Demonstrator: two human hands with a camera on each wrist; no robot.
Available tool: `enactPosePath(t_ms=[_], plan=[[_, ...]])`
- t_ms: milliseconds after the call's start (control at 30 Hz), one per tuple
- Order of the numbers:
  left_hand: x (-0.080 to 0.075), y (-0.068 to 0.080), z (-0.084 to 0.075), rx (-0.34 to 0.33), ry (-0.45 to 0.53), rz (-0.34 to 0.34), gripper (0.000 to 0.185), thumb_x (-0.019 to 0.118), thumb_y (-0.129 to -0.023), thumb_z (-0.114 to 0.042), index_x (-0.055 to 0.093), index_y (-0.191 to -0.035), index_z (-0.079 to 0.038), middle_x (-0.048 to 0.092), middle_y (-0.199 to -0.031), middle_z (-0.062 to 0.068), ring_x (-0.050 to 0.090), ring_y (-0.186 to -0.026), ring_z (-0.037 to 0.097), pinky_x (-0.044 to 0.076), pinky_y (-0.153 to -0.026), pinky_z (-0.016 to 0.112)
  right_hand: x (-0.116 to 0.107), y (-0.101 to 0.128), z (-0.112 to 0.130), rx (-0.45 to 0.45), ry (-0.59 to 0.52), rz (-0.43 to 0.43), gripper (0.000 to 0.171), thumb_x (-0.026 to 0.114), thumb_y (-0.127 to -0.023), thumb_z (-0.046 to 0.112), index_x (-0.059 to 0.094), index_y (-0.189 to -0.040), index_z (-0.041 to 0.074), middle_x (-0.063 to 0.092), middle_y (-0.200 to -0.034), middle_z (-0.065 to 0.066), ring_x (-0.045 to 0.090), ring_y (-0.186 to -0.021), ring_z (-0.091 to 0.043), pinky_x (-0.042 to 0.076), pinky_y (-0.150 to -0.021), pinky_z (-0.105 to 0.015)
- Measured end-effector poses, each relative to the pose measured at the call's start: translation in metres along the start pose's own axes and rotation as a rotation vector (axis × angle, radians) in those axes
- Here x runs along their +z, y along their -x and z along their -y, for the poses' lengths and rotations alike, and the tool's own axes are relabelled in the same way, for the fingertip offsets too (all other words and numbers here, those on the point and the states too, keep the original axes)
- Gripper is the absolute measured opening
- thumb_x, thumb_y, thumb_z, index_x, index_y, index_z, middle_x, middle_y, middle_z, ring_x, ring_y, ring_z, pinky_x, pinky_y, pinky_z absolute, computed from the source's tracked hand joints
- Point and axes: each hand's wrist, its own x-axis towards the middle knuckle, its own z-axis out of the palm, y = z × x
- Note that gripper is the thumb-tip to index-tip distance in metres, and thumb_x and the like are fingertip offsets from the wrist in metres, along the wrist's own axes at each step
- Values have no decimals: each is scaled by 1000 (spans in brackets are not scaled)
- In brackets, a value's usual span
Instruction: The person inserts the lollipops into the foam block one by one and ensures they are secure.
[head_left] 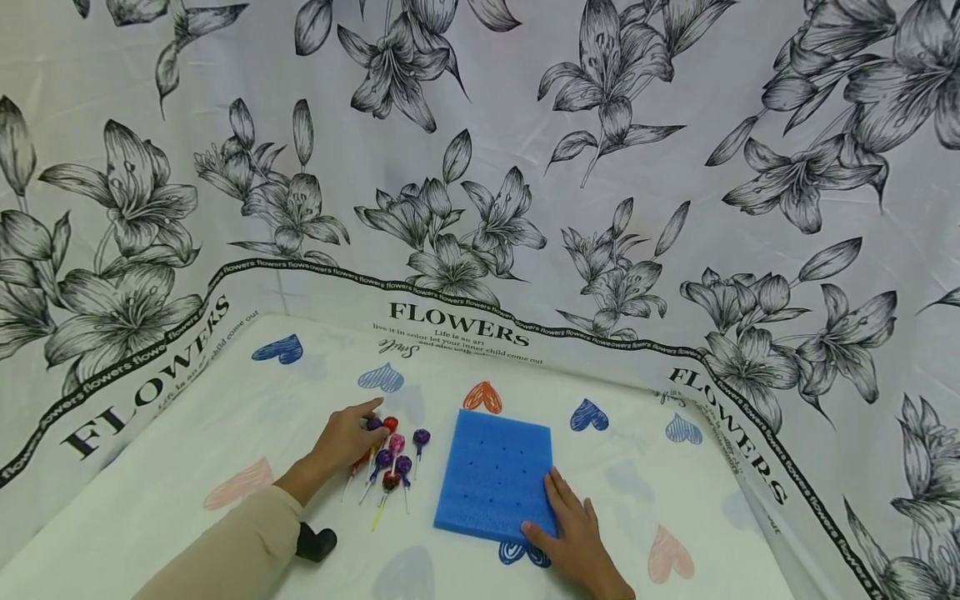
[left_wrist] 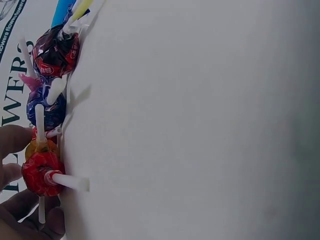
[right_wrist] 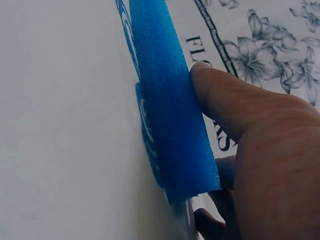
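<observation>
Nearest me, between nine and ten o'clock, lies the beige cloth sleeve (head_left: 225, 542) of my left arm. At two o'clock my right hand (head_left: 573, 533) rests at the foam's near right corner, thumb laid on the top face, fingers extended along the side edge. The foam (head_left: 495, 475) sits at twelve o'clock: a flat, matt blue slab, straight-edged, fine-grained at the sides and marked with small dark dots on top. My left hand (head_left: 347, 440), between ten and eleven, reaches in at the lollipops with its index finger stretched out; I cannot tell whether it pinches one. The lollipops (head_left: 384, 459) cluster at eleven, round heads in crinkled, glossy purple, red and pink wrappers on thin sticks, mostly white, one yellow. A purple one lies just apart at the cluster's two o'clock. Beneath everything spreads a smooth white tablecloth (head_left: 600, 458) with scribbled hearts. Farthest, at twelve, hangs a softly creased curtain (head_left: 495, 100) of black-line lilies.
</observation>
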Motion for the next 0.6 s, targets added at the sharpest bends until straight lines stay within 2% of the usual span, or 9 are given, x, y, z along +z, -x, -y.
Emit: enactPosePath(t_ms=[133, 300, 400, 500, 600], plan=[[-1, 0, -4, -17, -31, -13, 60, 71, -88, -18, 48, -141, -2, 63, -110, 18, 57, -90, 29, 50, -86, 47, 1, -1, -2, -6, 0, -7, 93, 56, -84, 65, 32, -149, 2, 23, -156, -12, 20, -140, -41, 2, -105, -67], [-1, 0, -5, -17, -40, -22, 53, 69, -89, -14, 52, -136, 1, 63, -112, 20, 58, -92, 30, 49, -87, 48, 2, -1, -3, -14, -7, -7, 91, 56, -86, 63, 32, -149, 1, 23, -156, -13, 20, -140, -40, 3, -105, -67], [-3, -2, -6, -9, -12, -21, 49, 68, -88, -9, 54, -134, 2, 65, -103, 16, 57, -79, 23, 52, -74, 38, 1, -1, -2, -14, -14, 3, 91, 56, -86, 63, 32, -149, 1, 23, -156, -13, 19, -140, -40, 2, -105, -67], [-4, -6, -5, -5, 7, -22, 48, 67, -88, -6, 55, -134, 2, 65, -95, 11, 53, -67, 18, 47, -61, 31, 1, -1, -2, -14, -15, 6, 91, 56, -86, 63, 32, -149, 1, 23, -156, -13, 19, -140, -40, 2, -105, -67], [-4, -9, -5, -16, -10, -16, 47, 68, -88, -8, 56, -132, 2, 65, -94, 11, 54, -66, 18, 50, -60, 30, 2, -2, -3, -8, -6, 0, 92, 55, -86, 64, 32, -149, 1, 23, -156, -13, 19, -140, -39, 2, -105, -67]])
